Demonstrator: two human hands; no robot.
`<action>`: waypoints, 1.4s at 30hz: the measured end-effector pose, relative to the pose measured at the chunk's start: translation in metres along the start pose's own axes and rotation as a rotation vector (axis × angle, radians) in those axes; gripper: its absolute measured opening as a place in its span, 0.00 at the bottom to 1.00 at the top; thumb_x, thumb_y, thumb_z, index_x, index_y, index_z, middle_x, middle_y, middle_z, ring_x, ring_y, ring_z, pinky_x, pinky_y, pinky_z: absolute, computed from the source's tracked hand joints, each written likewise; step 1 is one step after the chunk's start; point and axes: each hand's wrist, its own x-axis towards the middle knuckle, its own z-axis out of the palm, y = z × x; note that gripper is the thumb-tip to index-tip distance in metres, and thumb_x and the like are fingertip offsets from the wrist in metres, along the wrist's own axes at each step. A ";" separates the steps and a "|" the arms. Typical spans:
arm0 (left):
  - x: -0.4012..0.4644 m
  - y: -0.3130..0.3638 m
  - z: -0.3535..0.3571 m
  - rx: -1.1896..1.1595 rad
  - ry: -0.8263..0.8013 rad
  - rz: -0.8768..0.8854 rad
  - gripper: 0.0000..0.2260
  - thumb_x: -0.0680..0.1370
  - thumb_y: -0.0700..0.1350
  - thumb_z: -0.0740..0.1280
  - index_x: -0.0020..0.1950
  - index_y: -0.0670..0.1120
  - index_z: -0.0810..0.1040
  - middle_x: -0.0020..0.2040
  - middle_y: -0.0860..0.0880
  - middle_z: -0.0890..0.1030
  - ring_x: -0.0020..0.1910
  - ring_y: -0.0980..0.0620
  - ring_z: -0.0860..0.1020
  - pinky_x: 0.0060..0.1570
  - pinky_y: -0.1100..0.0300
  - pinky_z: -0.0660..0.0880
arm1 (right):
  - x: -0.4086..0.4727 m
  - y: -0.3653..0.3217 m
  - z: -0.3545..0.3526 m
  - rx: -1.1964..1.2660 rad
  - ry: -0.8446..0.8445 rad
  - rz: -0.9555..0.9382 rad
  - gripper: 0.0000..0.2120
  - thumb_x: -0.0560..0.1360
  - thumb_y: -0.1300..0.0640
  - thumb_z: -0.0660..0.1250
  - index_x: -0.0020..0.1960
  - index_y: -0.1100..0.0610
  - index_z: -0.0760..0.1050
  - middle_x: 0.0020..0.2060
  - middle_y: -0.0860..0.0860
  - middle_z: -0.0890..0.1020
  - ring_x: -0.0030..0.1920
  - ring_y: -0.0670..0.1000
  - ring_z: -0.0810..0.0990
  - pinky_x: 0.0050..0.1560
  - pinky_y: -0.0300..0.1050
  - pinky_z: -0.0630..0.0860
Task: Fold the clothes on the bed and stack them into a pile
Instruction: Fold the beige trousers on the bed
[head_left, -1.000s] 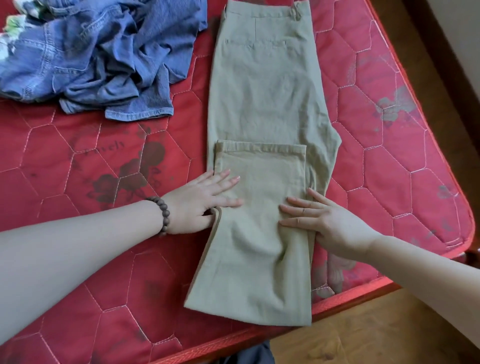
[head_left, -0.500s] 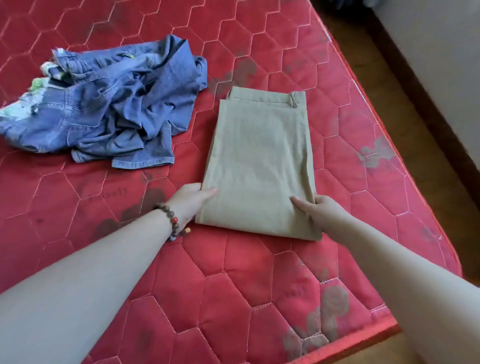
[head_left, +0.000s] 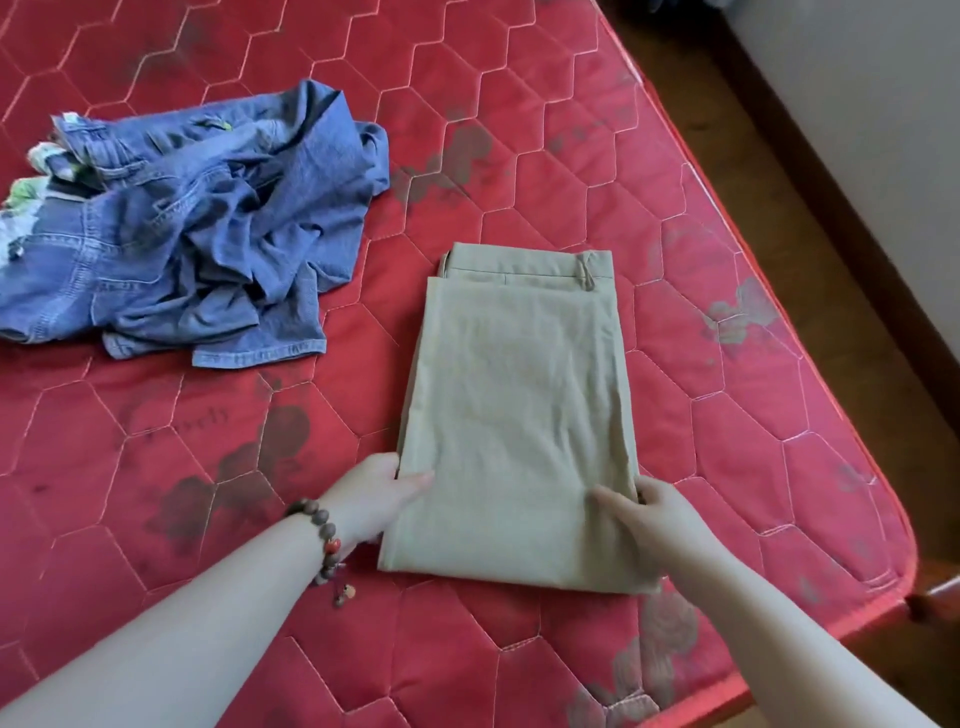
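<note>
folded khaki cotton trousers (head_left: 514, 415) were pinched at their near corners by left hand (head_left: 371, 499) and right hand (head_left: 657, 514); uneven lifting risked the layers sliding apart.

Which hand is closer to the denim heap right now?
Left. The left hand holds the khaki trousers' near-left edge, on the denim heap's side; the right hand holds the opposite edge, farther away.

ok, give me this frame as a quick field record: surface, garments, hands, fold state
surface: red quilted mattress
folded item: khaki trousers, folded into a rectangle, waistband at far end
unfolded: blue denim heap, crumpled, far left, apart from the trousers
left hand: grips the trousers' near-left edge, thumb on top; beaded bracelet on wrist
right hand: grips near-right edge
pile: not started
</note>
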 end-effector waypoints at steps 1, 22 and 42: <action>0.007 0.008 -0.005 -0.026 0.040 0.030 0.09 0.79 0.51 0.66 0.49 0.48 0.81 0.44 0.50 0.86 0.48 0.46 0.84 0.45 0.50 0.80 | 0.004 -0.007 -0.005 0.082 0.024 -0.010 0.14 0.75 0.49 0.69 0.39 0.59 0.76 0.32 0.50 0.77 0.33 0.49 0.74 0.35 0.44 0.68; 0.078 0.079 -0.015 0.069 0.470 0.316 0.14 0.80 0.47 0.65 0.42 0.38 0.74 0.36 0.44 0.76 0.34 0.49 0.70 0.27 0.69 0.64 | 0.079 -0.080 -0.012 0.076 0.397 -0.215 0.07 0.75 0.58 0.68 0.49 0.62 0.79 0.44 0.58 0.82 0.46 0.58 0.79 0.48 0.51 0.75; -0.023 0.008 -0.029 -0.716 -0.031 -0.342 0.27 0.82 0.60 0.52 0.52 0.36 0.76 0.45 0.39 0.83 0.46 0.44 0.81 0.41 0.52 0.76 | -0.007 0.005 -0.028 0.156 0.025 0.014 0.07 0.76 0.58 0.69 0.52 0.59 0.80 0.39 0.52 0.83 0.35 0.51 0.77 0.33 0.45 0.72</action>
